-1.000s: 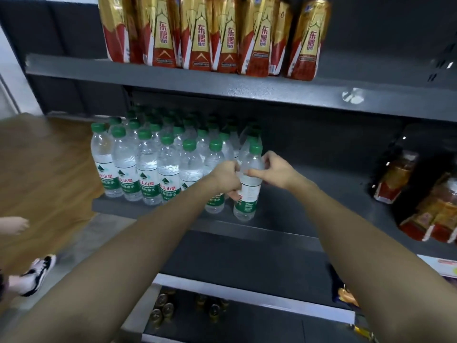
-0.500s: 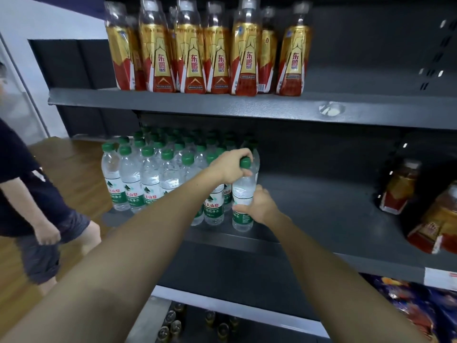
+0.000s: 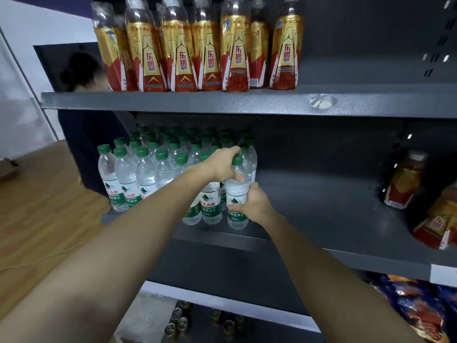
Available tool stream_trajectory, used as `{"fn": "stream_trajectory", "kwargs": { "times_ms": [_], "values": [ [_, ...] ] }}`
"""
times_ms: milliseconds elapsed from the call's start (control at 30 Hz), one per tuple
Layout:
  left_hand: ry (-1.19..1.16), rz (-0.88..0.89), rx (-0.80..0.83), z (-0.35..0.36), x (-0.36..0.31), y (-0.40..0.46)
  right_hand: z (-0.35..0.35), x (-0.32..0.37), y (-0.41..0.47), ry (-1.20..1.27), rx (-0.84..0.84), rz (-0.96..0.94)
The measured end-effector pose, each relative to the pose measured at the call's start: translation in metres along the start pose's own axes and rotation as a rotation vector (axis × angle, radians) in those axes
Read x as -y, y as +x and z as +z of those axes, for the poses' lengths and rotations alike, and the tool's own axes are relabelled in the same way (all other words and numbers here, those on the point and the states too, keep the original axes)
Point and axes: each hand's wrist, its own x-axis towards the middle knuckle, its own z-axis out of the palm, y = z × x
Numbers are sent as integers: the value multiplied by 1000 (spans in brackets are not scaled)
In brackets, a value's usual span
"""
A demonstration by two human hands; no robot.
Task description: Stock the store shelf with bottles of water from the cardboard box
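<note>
A clear water bottle [image 3: 237, 191] with a green cap and green label stands on the dark grey middle shelf [image 3: 321, 214], at the right end of the front row. My left hand [image 3: 222, 164] grips its neck just under the cap. My right hand [image 3: 252, 206] is wrapped round its body at the label. To its left stand several rows of the same water bottles [image 3: 146, 169], reaching to the back of the shelf. The cardboard box is out of view.
The upper shelf [image 3: 222, 102] carries gold-and-red drink bottles [image 3: 183, 50]. More such bottles [image 3: 405, 179] lie at the right end of the middle shelf. A person in dark clothes [image 3: 84, 100] stands behind the shelf's left end. Cans [image 3: 178, 320] sit below.
My view has risen and moved closer. The person at the left has moved behind the shelf end. Both hands keep their hold on the bottle; a second ago both were round its upper body.
</note>
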Motion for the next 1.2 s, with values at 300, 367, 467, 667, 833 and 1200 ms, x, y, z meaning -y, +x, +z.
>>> {"fn": "stream_trajectory", "kwargs": {
  "times_ms": [300,367,467,667,833,1200],
  "values": [
    [107,1,104,-4,-3,4,11,13,-3,-1,-32,47],
    [121,-11,109,-6,-2,3,14,17,-6,-6,-33,67],
    [169,-6,77,2,-4,0,14,14,-8,-13,-33,58],
    [188,-37,27,15,-10,2,15,9,-12,-15,-63,48],
    [173,-9,-46,19,-5,-5,17,17,-18,-57,-75,80],
    [6,161,-197,30,26,-40,1,45,-42,-226,-282,87]
  ]
}}
